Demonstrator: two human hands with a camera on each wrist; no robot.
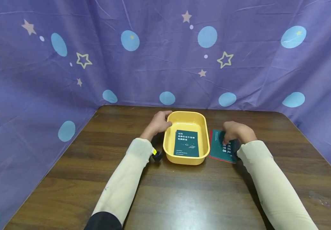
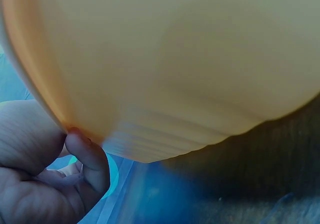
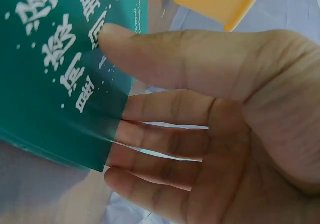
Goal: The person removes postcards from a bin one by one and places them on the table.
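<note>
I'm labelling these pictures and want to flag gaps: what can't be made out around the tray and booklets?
- Head: fine print on the booklet inside, too small to read.
- Head: most of the red item, covered by the outer booklet.
- Head: part of the outer booklet, behind the right hand.
- Left wrist: the contents of the yellow tray, blocked by its own wall.
- Right wrist: the outer booklet's far part, cut off by the left and top edges.

- the left hand (image 1: 157, 123) grips the left rim of a yellow tray (image 1: 165, 140)
- a dark green booklet (image 1: 186, 143) with white print lies flat inside it, toward the near end
- the right hand (image 1: 238, 131) holds a second green booklet (image 1: 218, 145), red-edged, just right of the tray
- brown wooden counter (image 1: 188, 198) below, purple curtain (image 1: 154, 80) behind
</note>
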